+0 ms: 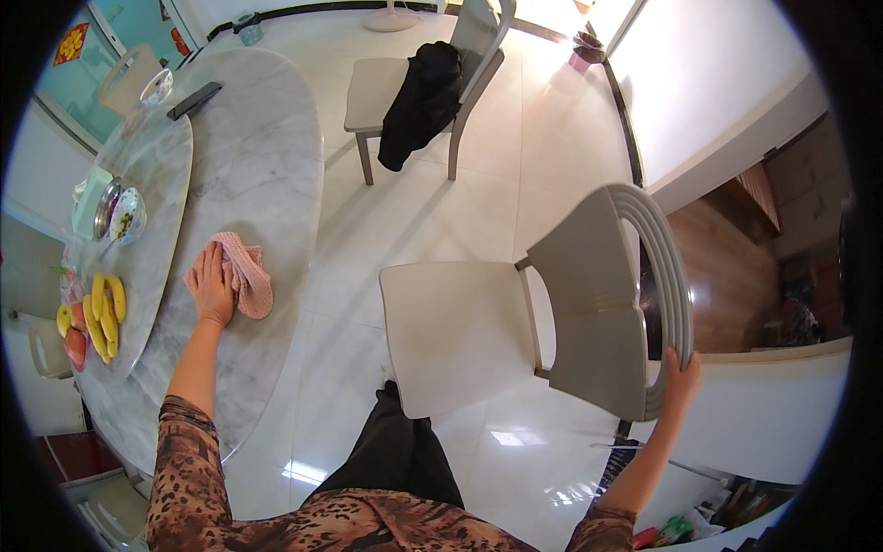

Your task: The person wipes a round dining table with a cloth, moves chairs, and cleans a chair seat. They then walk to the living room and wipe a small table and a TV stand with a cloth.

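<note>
My left hand [212, 286] presses down on a crumpled pink waffle-weave cloth [252, 279] lying on the marbled tabletop [255, 138]. Part of the cloth bunches out on the right of my fingers. On the other side, my right hand [681, 379] grips the curved top rail of a grey-beige chair [593, 303], whose pale seat [459, 331] faces the table. The raised round turntable [155, 200] stands left of the cloth, with bananas [105, 317] near its edge.
On the turntable are apples [74, 338], a bowl of food [127, 217], a metal bowl [107, 207] and a light green box [92, 203]. Farther back lie a dark flat object [194, 101] and a patterned bowl [157, 87]. Black clothing [424, 103] drapes over a second chair [379, 90].
</note>
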`<action>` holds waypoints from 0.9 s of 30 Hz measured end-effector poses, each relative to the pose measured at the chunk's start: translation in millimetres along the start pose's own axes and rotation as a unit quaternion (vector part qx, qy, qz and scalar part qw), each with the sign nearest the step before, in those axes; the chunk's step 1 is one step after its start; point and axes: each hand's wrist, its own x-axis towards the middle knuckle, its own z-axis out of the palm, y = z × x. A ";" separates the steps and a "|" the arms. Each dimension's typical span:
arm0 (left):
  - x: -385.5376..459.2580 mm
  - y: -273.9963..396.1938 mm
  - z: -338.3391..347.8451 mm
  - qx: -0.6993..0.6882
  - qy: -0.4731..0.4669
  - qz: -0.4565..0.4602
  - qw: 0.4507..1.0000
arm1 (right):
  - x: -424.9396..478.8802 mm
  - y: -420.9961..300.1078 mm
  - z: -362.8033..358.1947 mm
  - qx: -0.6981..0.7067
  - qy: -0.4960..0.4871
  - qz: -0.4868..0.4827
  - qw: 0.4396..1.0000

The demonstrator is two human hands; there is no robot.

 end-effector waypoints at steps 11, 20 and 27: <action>0.3 -7.2 9.5 0.005 0.024 0.011 1.000 | -51.6 86.0 -46.9 -0.141 0.033 0.161 0.976; 4.7 -21.3 21.4 0.016 0.064 0.040 0.997 | -151.2 37.3 119.4 0.127 -0.159 0.020 0.979; 7.2 -26.7 20.2 0.010 0.065 0.064 0.996 | -313.0 -16.1 295.3 -0.053 -0.478 -0.146 0.865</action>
